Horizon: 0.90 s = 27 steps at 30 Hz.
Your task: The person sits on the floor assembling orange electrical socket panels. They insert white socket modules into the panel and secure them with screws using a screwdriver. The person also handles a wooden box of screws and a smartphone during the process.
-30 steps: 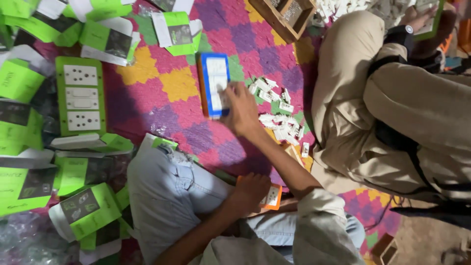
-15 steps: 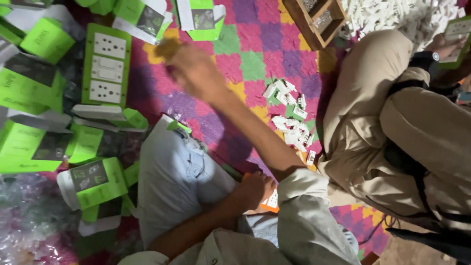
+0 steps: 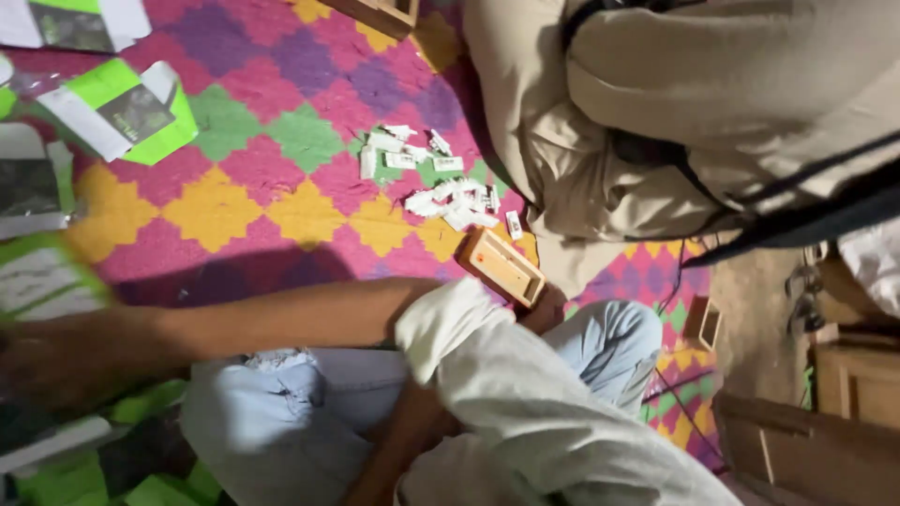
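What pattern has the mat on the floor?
The mat has pink, yellow, green and purple diamonds; head view.

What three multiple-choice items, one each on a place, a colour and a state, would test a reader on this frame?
1. Where do the small white pieces lie?
A. on the patterned mat
B. in a wooden box
C. on the wearer's knee

2. What colours are the flat cartons at upper left?
A. blue and red
B. green and white
C. black and gold

3. How is the wearer's right arm placed?
A. folded in the lap
B. raised toward the other person
C. stretched across the knee toward the left edge

Key:
1 A: the small white pieces are scattered on the patterned mat, beside the other person's beige trousers.
2 B: the flat cartons show green and white panels.
3 C: the right arm runs over the knee in jeans, and the right hand is blurred at the left edge.
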Available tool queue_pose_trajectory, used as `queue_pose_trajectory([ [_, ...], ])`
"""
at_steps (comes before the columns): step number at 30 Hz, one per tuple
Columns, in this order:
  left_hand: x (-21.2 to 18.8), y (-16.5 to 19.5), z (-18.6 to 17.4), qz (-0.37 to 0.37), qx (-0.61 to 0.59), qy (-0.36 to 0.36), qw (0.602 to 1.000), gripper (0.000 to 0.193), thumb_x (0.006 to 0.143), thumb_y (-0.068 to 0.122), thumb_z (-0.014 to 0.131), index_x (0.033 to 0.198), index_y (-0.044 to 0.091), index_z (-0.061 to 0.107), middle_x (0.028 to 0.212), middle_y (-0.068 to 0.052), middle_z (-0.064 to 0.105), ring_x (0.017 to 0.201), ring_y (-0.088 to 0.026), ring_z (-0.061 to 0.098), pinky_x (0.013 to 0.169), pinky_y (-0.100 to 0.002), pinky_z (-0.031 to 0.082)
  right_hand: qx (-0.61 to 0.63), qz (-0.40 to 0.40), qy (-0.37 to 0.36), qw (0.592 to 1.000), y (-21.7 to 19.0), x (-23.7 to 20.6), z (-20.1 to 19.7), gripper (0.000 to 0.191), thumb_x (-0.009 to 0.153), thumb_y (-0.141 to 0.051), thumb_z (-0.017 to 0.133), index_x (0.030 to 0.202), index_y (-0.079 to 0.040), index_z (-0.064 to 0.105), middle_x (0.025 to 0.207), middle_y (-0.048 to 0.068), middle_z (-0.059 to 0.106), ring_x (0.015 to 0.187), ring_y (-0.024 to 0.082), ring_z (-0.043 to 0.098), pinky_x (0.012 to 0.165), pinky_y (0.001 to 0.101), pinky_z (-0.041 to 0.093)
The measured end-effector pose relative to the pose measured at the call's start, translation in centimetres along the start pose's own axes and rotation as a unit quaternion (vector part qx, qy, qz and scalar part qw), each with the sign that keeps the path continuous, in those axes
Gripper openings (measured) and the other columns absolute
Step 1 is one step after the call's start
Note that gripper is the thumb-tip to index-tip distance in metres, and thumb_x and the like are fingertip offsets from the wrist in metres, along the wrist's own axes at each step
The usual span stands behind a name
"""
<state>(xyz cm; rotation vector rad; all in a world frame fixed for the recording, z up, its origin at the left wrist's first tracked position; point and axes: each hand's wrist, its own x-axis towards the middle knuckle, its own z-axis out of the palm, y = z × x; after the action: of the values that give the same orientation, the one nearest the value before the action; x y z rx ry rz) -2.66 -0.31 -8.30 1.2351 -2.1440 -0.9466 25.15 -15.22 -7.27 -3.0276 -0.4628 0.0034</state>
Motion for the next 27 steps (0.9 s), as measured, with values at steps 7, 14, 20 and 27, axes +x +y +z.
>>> queue_pose_trajectory([
  [7,5.8,-1.1,-1.2,0.035,0.016,0.022,0.999,0.061,0.057,0.020,0.085,0.111,0.003,0.062,0.107,-0.013,0.062,0.102,-0.029,0.061,0.087,-0.040,0.048,-0.002,0.063,-0.020,0.998,3.8,-15.8,1.4,0.057,0.087,-0.008,0.070,0.138,-0.031,0.060,0.164,0.002,0.039,0.154,0.026,0.032,0.126,0.0550,0.030],
  [14,5.8,-0.5,-2.0,0.021,0.007,-0.006,1.000,0.065,0.051,0.017,0.088,0.108,0.004,0.062,0.104,-0.012,0.063,0.099,-0.029,0.063,0.085,-0.041,0.048,0.152,0.322,-0.061,0.932,2.0,-24.5,-2.8,0.092,0.063,-0.012,0.087,0.145,-0.029,0.049,0.161,0.013,0.025,0.146,0.052,0.019,0.104,0.0632,0.041],
  [20,6.4,-0.4,-2.7,0.006,0.024,-0.040,0.999,0.063,0.049,0.021,0.090,0.104,0.003,0.065,0.106,-0.013,0.063,0.103,-0.028,0.062,0.083,-0.041,0.048,0.030,0.351,0.041,0.935,2.3,-23.1,-1.5,0.083,0.077,-0.005,0.080,0.150,-0.030,0.051,0.164,0.003,0.034,0.151,0.048,0.032,0.110,0.0506,0.055],
  [27,5.4,-1.6,-0.8,-0.057,0.026,-0.053,0.997,0.034,0.083,0.026,0.077,0.110,0.008,0.070,0.119,-0.014,0.063,0.115,-0.030,0.058,0.095,-0.044,0.047,-0.009,0.460,0.061,0.886,9.6,-17.9,-0.6,0.066,0.091,-0.010,0.069,0.150,-0.030,0.048,0.157,0.010,0.039,0.138,0.052,0.041,0.084,0.0515,0.060],
])
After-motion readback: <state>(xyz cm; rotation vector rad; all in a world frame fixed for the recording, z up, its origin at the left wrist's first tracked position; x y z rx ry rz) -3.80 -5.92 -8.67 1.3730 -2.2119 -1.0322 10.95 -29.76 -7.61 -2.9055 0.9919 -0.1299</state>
